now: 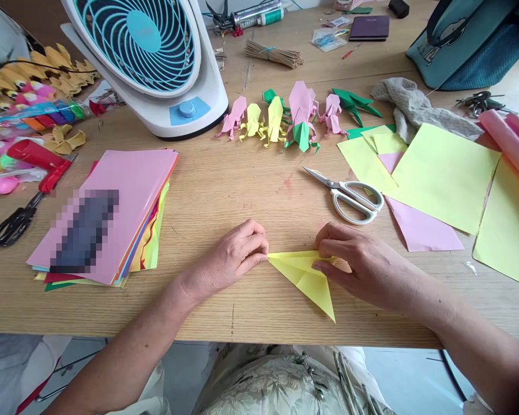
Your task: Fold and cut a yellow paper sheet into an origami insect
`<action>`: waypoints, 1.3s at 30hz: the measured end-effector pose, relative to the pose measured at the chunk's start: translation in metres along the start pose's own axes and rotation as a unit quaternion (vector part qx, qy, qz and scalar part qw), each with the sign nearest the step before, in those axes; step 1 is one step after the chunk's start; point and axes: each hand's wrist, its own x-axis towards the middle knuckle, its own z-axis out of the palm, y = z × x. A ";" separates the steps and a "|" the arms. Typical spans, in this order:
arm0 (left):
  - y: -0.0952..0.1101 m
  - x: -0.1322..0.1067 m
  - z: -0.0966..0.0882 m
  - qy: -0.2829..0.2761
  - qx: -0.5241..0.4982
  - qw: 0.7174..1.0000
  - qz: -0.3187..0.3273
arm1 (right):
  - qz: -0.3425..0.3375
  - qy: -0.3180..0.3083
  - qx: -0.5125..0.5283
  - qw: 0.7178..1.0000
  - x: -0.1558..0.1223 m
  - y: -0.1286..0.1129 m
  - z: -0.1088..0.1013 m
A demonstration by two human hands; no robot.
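A yellow sheet of paper, folded into a triangle with its tip pointing toward me, lies on the wooden table near the front edge. My left hand is curled, its fingertips pinching the paper's left corner. My right hand presses down on the paper's right side, fingers bent over the top fold.
White-handled scissors lie just beyond the paper. A stack of coloured sheets sits at left, loose yellow and pink sheets at right. Folded paper figures line up behind, beside a white and teal fan. Black scissors lie far left.
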 end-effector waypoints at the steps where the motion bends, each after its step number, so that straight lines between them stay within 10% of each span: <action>1: 0.000 0.000 0.000 -0.001 -0.003 1.000 0.000 | 0.001 0.003 -0.005 1.000 0.000 0.000 0.001; 12: -0.001 -0.001 -0.001 0.021 0.015 1.000 -0.007 | 0.000 0.028 -0.051 0.998 0.002 0.002 0.005; 18: 0.014 -0.017 0.009 0.125 0.164 0.970 0.127 | 0.003 0.025 -0.050 0.998 0.002 0.001 0.005; 22: 0.026 -0.025 0.020 0.073 0.215 0.950 0.216 | 0.004 0.027 -0.052 0.998 0.003 0.001 0.005; 39: 0.024 -0.025 0.029 0.023 0.265 0.947 0.180 | 0.018 0.032 -0.039 0.999 0.002 0.000 0.006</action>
